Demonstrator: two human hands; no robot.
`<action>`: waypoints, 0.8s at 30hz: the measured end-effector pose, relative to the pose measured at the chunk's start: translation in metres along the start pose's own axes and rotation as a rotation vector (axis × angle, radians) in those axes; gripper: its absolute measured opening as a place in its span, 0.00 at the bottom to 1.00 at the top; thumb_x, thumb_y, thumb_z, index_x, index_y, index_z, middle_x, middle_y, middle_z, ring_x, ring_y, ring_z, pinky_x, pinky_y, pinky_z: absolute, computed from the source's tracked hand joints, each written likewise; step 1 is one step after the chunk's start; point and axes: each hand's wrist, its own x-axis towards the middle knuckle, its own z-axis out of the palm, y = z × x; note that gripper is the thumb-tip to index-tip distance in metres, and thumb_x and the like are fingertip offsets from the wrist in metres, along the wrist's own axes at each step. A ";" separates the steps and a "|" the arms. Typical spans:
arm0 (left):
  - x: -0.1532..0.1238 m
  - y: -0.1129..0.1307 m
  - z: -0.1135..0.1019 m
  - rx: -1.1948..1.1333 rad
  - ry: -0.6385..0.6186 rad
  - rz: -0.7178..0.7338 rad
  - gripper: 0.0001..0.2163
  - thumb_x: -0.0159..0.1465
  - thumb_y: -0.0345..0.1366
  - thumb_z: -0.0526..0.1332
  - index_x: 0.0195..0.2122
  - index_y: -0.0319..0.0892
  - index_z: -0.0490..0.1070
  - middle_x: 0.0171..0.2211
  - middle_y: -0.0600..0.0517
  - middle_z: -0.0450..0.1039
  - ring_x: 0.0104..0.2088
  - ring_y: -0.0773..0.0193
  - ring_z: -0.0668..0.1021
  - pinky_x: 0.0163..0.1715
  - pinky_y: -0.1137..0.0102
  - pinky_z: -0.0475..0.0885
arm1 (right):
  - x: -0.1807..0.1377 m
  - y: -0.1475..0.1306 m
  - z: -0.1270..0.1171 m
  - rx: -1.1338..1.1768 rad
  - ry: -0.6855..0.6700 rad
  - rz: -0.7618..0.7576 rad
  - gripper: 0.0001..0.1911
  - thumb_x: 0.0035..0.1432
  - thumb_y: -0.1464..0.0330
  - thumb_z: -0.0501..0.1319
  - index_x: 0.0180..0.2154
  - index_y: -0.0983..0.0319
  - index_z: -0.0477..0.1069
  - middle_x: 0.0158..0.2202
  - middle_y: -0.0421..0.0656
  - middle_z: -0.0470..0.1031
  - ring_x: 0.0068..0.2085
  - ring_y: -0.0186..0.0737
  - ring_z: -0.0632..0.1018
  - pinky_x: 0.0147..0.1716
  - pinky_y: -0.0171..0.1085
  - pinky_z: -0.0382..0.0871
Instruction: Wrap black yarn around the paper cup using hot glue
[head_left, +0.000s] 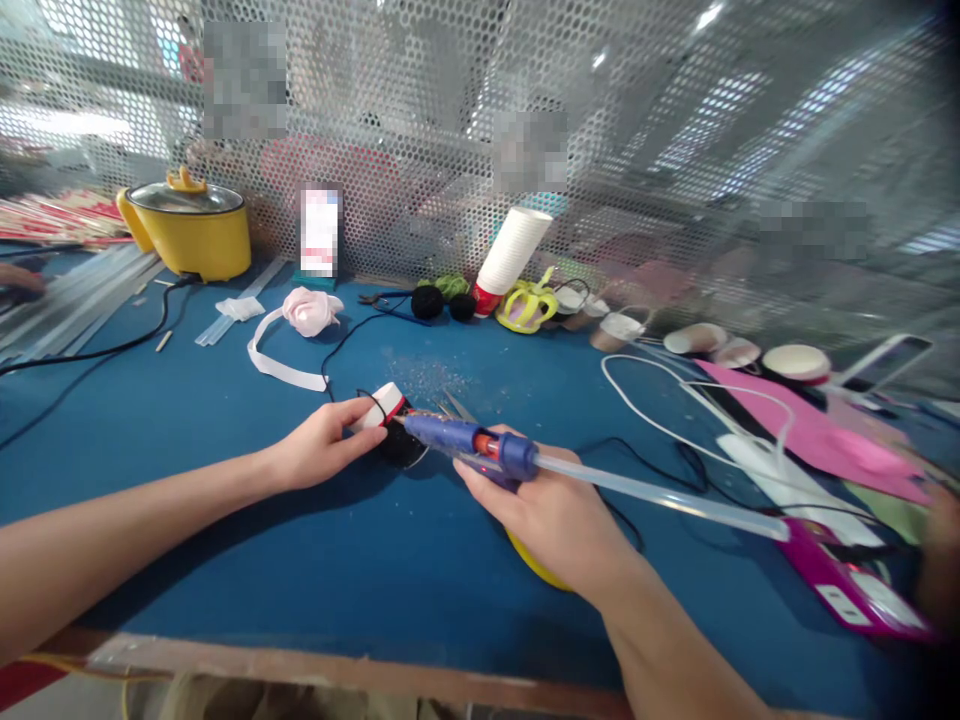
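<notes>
Between its thumb and fingers, my left hand pinches a white paper cup piece with a red band. Black yarn lies around and beneath that piece. A blue hot glue gun is in the grip of my right hand, its nozzle pointing left at the cup piece. Whether the nozzle touches it I cannot tell. Out of the gun's back sticks a long clear glue stick. Metal scissor blades show behind the gun, and a yellow curved part is partly hidden under my right hand.
Left stand a yellow electric pot and a pink fabric rose on white ribbon. Behind are a phone, yarn balls and stacked cups. Right lie a purple power strip, cables and pink sheets. A perforated screen borders the back.
</notes>
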 end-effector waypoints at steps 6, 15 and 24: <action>0.000 0.000 0.000 -0.006 -0.001 0.009 0.11 0.60 0.41 0.51 0.27 0.38 0.60 0.23 0.58 0.54 0.25 0.71 0.59 0.25 0.76 0.58 | -0.001 0.000 0.002 -0.005 -0.018 0.030 0.07 0.53 0.67 0.55 0.32 0.59 0.71 0.26 0.42 0.76 0.28 0.41 0.77 0.24 0.34 0.68; 0.000 0.000 0.000 -0.004 -0.005 0.011 0.11 0.60 0.41 0.51 0.27 0.38 0.60 0.23 0.58 0.54 0.25 0.71 0.58 0.24 0.76 0.57 | -0.001 0.000 0.005 0.009 -0.030 0.086 0.07 0.53 0.66 0.56 0.32 0.60 0.71 0.24 0.42 0.76 0.24 0.39 0.76 0.22 0.34 0.66; 0.000 0.001 -0.001 0.024 -0.003 0.012 0.11 0.60 0.41 0.51 0.27 0.39 0.60 0.22 0.58 0.54 0.24 0.71 0.59 0.24 0.76 0.57 | -0.001 -0.002 0.003 -0.007 -0.032 0.060 0.07 0.53 0.66 0.55 0.29 0.59 0.71 0.21 0.41 0.74 0.22 0.38 0.74 0.20 0.34 0.65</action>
